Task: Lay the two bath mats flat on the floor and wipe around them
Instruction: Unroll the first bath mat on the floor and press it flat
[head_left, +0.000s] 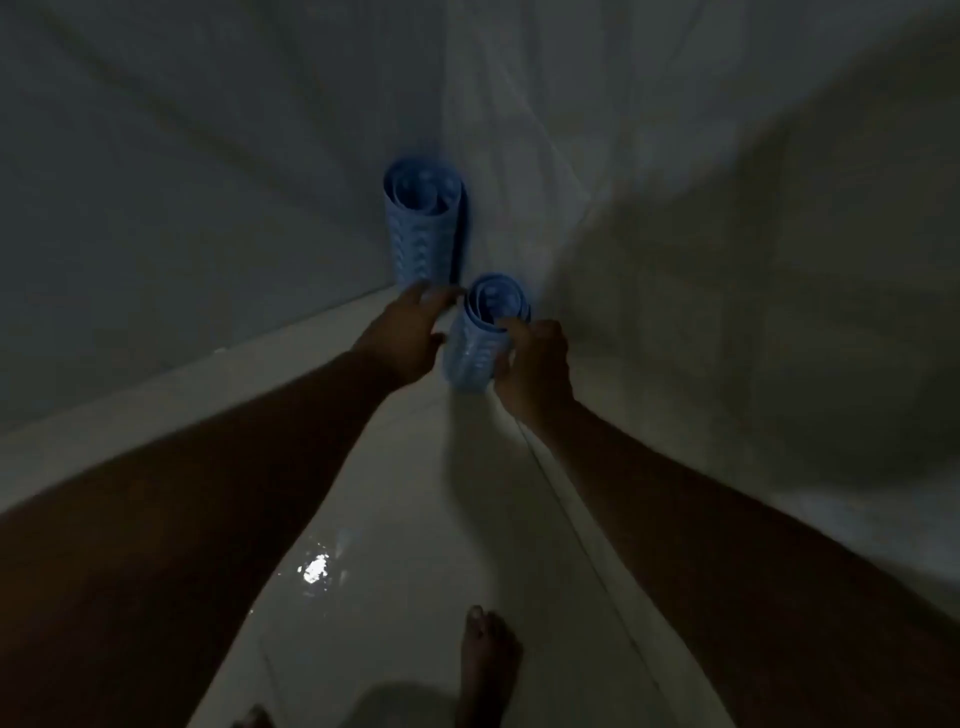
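**Two rolled mats in the corner, one in hand**

I count two blue bath mats, both rolled into tubes and neither laid flat. The far mat (423, 228) stands on end at 12 o'clock, tucked into the corner where the left wall (156, 182) meets the right wall (727, 208). Its long axis is upright and its open end faces up toward me.

The near mat (480, 338) is at the centre of my view, just in front of the far one. Its long axis is tilted, with the open end leaning toward 1 o'clock and the lower end toward 7. I cannot tell whether that lower end touches the floor (415, 519).

The right grip (530, 364) is clamped on the near mat, fingers curled over its top rim at the 3 o'clock side. The left grip (408, 332) has its fingers spread apart and holds nothing. It is just beside the roll at 9 o'clock, and I cannot tell whether it touches.

The walls close in at 9 and 3 o'clock. Open glossy floor runs toward 6 o'clock between the forearms, with a glare patch (314, 569) at 7. I see two bare feet at 6 o'clock: one foot (488, 660) is in full view, and only the toes of the other foot (254, 719) show at the frame edge.
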